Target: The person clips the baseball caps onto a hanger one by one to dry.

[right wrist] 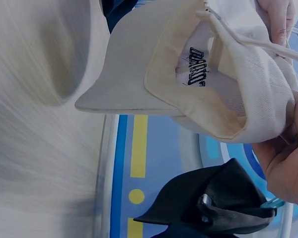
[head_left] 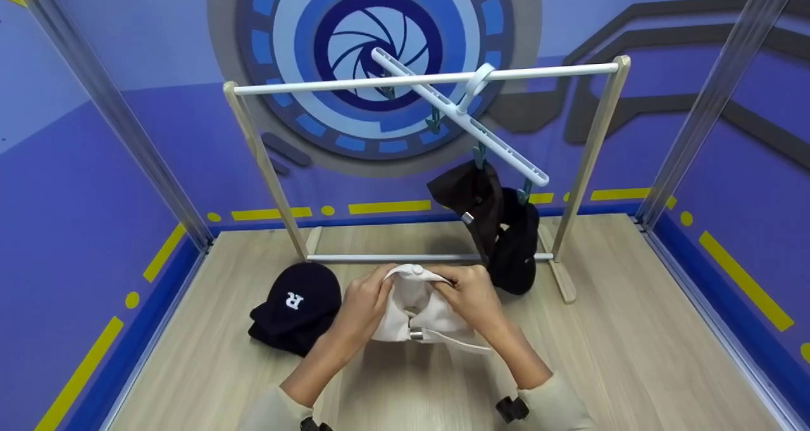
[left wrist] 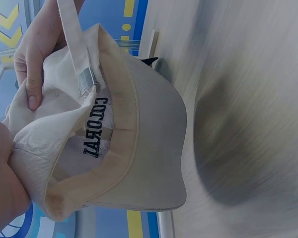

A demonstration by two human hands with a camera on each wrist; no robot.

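A cream baseball cap is held up by its crown between my two hands above the table. My left hand pinches one side of the crown, with the fingers curled into the fabric. On the other side my right hand grips the crown the same way. The cap's opening and its strap with a metal buckle face me. Black lettering shows inside the cap in the left wrist view. In that view the brim reaches down toward the tabletop without touching it.
Beyond my hands stands a rack with a white rail. A pale blue clip hanger hangs from it, carrying a dark brown cap and a black cap. Dark caps, the top one a navy cap marked R, lie left on the wooden table.
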